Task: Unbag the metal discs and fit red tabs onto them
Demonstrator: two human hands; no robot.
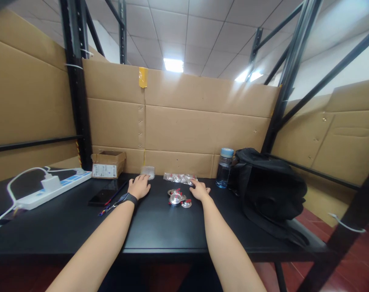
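My left hand [139, 186], with a dark watch on its wrist, rests on the black table with fingers stretched forward and holds nothing. Just past its fingertips is a small clear plastic box [148, 172]. On the other side, my right hand [199, 190] lies with its fingers apart at the right end of a clear plastic packet [177, 178] of shiny round pieces; whether the fingertips touch it I cannot tell. Between the hands sits a small pile of round silver metal discs [175, 198] with red parts. The discs touch neither hand.
A black phone [103, 196] and a cord lie left of my left hand. Farther left are a white power strip [55, 190] and a small cardboard box [108, 164]. To the right stand a water bottle [224, 168] and a black bag [268, 190]. Cardboard walls [184, 125] enclose the table.
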